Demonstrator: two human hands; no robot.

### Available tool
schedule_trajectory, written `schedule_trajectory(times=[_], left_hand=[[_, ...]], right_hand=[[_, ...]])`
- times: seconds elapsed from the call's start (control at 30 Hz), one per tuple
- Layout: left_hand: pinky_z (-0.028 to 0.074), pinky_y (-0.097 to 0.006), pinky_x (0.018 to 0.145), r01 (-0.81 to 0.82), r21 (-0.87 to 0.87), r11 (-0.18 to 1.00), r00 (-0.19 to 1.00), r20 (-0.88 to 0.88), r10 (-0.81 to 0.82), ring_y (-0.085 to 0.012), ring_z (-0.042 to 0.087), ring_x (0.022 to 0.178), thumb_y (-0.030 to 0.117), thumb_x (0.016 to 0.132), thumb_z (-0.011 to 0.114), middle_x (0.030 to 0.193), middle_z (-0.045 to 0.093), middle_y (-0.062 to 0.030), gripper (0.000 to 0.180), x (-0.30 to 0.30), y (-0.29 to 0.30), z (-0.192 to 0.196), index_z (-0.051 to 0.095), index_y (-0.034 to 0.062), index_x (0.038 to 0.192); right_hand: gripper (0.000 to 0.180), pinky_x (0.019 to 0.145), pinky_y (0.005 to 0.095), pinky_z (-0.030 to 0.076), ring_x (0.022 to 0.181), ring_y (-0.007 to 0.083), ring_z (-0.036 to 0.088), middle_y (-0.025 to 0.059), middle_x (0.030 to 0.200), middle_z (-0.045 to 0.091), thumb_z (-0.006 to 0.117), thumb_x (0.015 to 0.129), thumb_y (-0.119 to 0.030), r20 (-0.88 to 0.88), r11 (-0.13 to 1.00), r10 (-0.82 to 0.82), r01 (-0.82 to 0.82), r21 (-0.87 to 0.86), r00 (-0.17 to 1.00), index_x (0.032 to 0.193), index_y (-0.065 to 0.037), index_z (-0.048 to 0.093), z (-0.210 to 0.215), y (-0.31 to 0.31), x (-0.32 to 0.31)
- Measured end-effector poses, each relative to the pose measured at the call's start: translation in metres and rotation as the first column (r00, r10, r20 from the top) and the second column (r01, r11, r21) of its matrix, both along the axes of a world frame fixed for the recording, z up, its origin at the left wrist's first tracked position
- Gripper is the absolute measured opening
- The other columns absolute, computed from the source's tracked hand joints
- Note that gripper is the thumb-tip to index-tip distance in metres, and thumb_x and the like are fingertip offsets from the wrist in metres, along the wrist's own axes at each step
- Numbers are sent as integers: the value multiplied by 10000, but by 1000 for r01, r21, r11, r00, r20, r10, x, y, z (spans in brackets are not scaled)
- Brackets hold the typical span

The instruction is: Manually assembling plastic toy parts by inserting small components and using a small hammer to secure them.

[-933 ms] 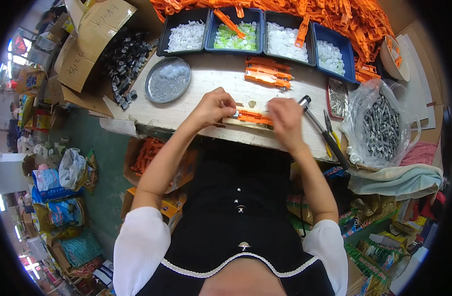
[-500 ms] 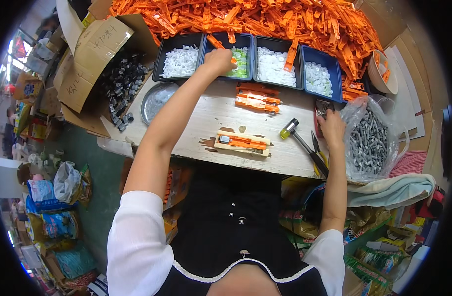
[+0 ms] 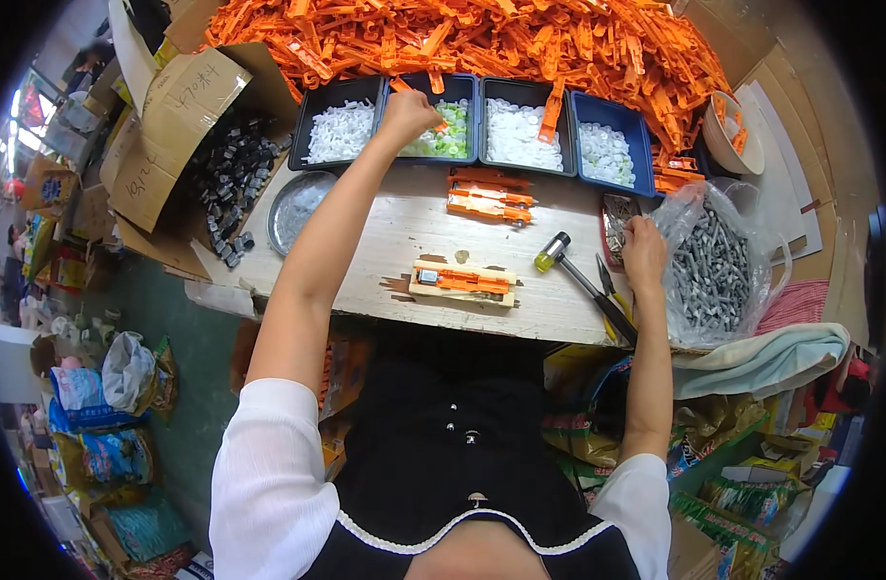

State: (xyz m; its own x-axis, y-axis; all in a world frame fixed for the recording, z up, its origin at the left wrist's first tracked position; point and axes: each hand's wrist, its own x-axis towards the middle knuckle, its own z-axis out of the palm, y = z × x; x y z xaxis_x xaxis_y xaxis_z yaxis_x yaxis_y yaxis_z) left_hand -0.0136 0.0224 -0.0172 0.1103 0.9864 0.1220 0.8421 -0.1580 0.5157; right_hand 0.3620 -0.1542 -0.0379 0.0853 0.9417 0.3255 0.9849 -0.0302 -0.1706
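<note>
The left hand (image 3: 407, 108) reached far forward over the tray of green pieces (image 3: 446, 135), its fingers curled down into the tray and pinched together; what they had hold of, if anything, could not be made out. The right hand (image 3: 644, 253) rested at the right end of the surface (image 3: 385, 242), fingers bent over a small dish of metal parts (image 3: 617, 215); whether it gripped a part could not be told.

Taking the green tray as the mark: just left of it sat a black tray of white pieces (image 3: 338, 130), and just right of it two more trays of white pieces (image 3: 518, 130), the farther one blue (image 3: 607, 150). Behind the whole row rose a large heap of orange plastic strips (image 3: 481, 43). In front of the green tray, toward the person, a few orange strips (image 3: 489, 198) lay stacked on the bare wood, and nearer still a wooden jig (image 3: 462, 282) held one orange strip lengthwise. To the right of the jig lay a small hammer (image 3: 583, 280) with a yellow-green head, beside pliers. Front-left of the green tray stood a round metal dish (image 3: 300, 201), and farther left a cardboard box (image 3: 187, 126) spilled dark grey parts (image 3: 232, 174). Far right of the tray, beside the right hand, a clear plastic bag (image 3: 718, 266) bulged with grey metal screws.
</note>
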Motion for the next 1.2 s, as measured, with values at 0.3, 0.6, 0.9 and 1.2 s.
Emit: schedule_trajectory(times=[0.3, 0.6, 0.9, 1.2], left_hand=[[456, -237, 462, 144, -109, 984, 644, 765, -10, -103, 545, 554, 122, 775, 660, 654, 569, -41, 160, 4, -91, 41, 553, 5, 798], [481, -223, 619, 485, -140, 863, 292, 956, -9, -106, 576, 684, 58, 835, 577, 771, 603, -66, 161, 23, -220, 13, 570, -17, 977], [493, -236, 614, 433, -190, 881, 289, 955, 64, -112, 581, 716, 33, 823, 587, 841, 585, -64, 183, 28, -256, -11, 549, -12, 996], [501, -242, 610, 419, -182, 890, 227, 970, 92, -124, 582, 712, 8, 801, 607, 852, 571, -62, 263, 27, -259, -10, 517, -5, 1049]], right_hand=[[75, 623, 443, 392, 795, 314, 562, 108, 846, 573, 555, 783, -97, 205, 996, -4, -16, 93, 979, 846, -63, 534, -9, 3, 4], [42, 647, 193, 356, 709, 52, 425, -32, 759, 464, 504, 867, -88, -910, 959, 191, -266, 94, 367, 868, -54, 528, 22, -34, -65], [47, 666, 179, 369, 726, 42, 440, -30, 796, 478, 525, 864, -76, -998, 781, 57, -623, 43, 3, 877, -37, 502, 25, -65, -170], [54, 658, 165, 347, 717, 33, 404, -39, 788, 434, 511, 874, -79, -973, 761, 174, -648, 34, 153, 873, -36, 479, 22, -67, -179]])
